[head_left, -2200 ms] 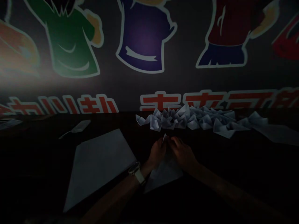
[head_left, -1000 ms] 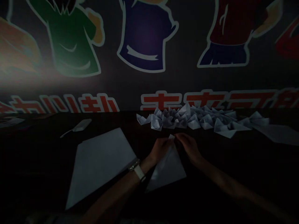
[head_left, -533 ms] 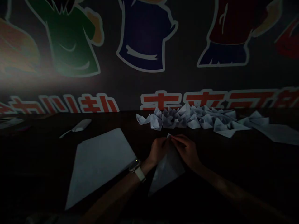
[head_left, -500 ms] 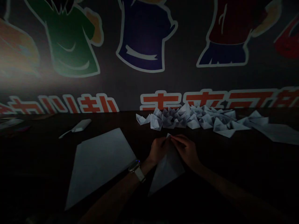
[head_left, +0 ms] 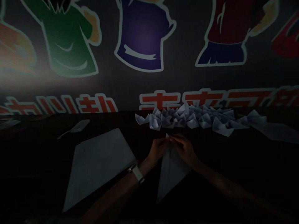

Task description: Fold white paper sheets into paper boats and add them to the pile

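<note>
A folded sheet of paper [head_left: 173, 168] lies on the dark table between my forearms, its narrow tip pointing away from me. My left hand [head_left: 158, 148], with a watch on the wrist, pinches the paper close to that tip. From the other side my right hand [head_left: 184, 147] also pinches it there, and the two sets of fingertips meet. A crease runs lengthwise down the paper. Dim light leaves the exact finger positions and the fold under them hard to see.
Left of my hands is a stack of white paper [head_left: 100, 165]. Several folded paper boats [head_left: 191, 116] are heaped along the wall, with a flat sheet [head_left: 277, 132] at their right. A pale slim object [head_left: 80, 126] lies at the far left.
The lower part of the folded paper has swung to the right and its near corner has shifted toward me. Both hands keep their pinch near the tip, almost in place.
</note>
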{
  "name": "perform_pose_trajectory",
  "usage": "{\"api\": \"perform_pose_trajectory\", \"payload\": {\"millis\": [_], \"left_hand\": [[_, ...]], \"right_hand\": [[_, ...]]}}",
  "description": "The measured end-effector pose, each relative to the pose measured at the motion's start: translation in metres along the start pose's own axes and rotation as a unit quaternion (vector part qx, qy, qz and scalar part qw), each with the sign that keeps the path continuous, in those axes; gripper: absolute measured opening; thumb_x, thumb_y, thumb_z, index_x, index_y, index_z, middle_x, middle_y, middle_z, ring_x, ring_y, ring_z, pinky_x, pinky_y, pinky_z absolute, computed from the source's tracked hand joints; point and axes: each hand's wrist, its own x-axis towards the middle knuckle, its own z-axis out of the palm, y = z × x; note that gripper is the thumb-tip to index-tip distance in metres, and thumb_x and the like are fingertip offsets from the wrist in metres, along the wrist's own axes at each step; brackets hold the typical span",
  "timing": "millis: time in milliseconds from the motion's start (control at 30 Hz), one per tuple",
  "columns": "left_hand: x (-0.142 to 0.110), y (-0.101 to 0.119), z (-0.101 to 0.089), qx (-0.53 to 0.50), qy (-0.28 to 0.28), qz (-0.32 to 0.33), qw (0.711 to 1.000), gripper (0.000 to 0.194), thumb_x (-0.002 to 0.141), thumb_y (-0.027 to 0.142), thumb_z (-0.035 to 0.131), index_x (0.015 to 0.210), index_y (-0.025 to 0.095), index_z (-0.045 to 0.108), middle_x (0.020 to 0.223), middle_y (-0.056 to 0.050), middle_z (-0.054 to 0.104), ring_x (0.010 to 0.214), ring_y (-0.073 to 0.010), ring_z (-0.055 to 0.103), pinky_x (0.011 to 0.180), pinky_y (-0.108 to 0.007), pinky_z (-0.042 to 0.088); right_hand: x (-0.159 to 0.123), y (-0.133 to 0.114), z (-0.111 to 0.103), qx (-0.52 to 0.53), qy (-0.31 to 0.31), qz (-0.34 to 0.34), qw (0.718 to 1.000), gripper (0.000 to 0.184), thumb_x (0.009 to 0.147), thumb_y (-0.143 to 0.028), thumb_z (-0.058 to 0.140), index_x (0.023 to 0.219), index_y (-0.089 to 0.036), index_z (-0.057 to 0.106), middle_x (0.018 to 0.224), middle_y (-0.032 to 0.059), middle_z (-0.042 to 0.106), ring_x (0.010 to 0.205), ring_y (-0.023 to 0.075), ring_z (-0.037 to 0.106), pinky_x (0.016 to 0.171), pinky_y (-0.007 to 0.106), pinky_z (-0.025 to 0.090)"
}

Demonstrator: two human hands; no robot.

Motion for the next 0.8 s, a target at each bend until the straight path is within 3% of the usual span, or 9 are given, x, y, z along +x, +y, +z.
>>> {"api": "perform_pose_trajectory", "payload": {"millis": [233, 367, 433, 600, 800], "left_hand": [[0.0, 0.001, 0.001, -0.034, -0.008, -0.041, 0.999, 0.05, 0.065, 0.059, 0.058, 0.055, 0.009, 0.058, 0.051, 0.003, 0.041, 0.052, -0.0065, 0.032, 0.048, -0.02, 0.024], [0.0, 0.006, 0.001, -0.039, 0.009, -0.092, 0.995, 0.043, 0.066, 0.052, 0.059, 0.056, 0.01, 0.06, 0.052, 0.002, 0.048, 0.056, -0.0093, 0.041, 0.054, -0.022, 0.031], [0.001, 0.008, 0.0, -0.027, 0.02, -0.082, 0.996, 0.039, 0.068, 0.049, 0.059, 0.058, 0.012, 0.059, 0.055, 0.002, 0.05, 0.059, -0.0105, 0.044, 0.056, -0.022, 0.034], [0.002, 0.013, -0.003, 0.056, 0.015, 0.071, 0.996, 0.025, 0.075, 0.039, 0.057, 0.07, 0.014, 0.058, 0.066, 0.001, 0.054, 0.065, -0.0106, 0.047, 0.06, -0.021, 0.036], [0.003, 0.011, -0.005, 0.091, 0.032, 0.065, 0.993, 0.024, 0.075, 0.035, 0.056, 0.064, 0.015, 0.055, 0.06, 0.002, 0.052, 0.059, -0.0098, 0.047, 0.055, -0.02, 0.035]], "right_hand": [[0.009, -0.003, -0.01, 0.151, -0.043, 0.143, 0.977, 0.02, 0.074, -0.037, 0.06, 0.071, -0.019, 0.069, 0.074, 0.0004, 0.064, 0.074, 0.0161, 0.059, 0.068, 0.027, 0.044], [0.008, -0.002, -0.009, 0.192, -0.041, 0.186, 0.963, 0.021, 0.07, -0.038, 0.061, 0.065, -0.019, 0.067, 0.066, -0.0009, 0.064, 0.064, 0.0146, 0.057, 0.061, 0.025, 0.042], [0.007, -0.002, -0.008, 0.185, -0.036, 0.183, 0.965, 0.022, 0.069, -0.039, 0.06, 0.063, -0.018, 0.066, 0.064, -0.0005, 0.063, 0.062, 0.0146, 0.056, 0.06, 0.025, 0.041], [0.007, -0.004, -0.006, 0.123, -0.047, 0.159, 0.978, 0.028, 0.073, -0.043, 0.055, 0.063, -0.017, 0.061, 0.059, -0.0008, 0.057, 0.058, 0.0138, 0.051, 0.055, 0.024, 0.038], [0.009, -0.001, -0.008, 0.036, -0.083, 0.091, 0.992, 0.028, 0.08, -0.04, 0.048, 0.064, -0.018, 0.055, 0.063, -0.0004, 0.053, 0.06, 0.0138, 0.05, 0.056, 0.024, 0.037]]}}
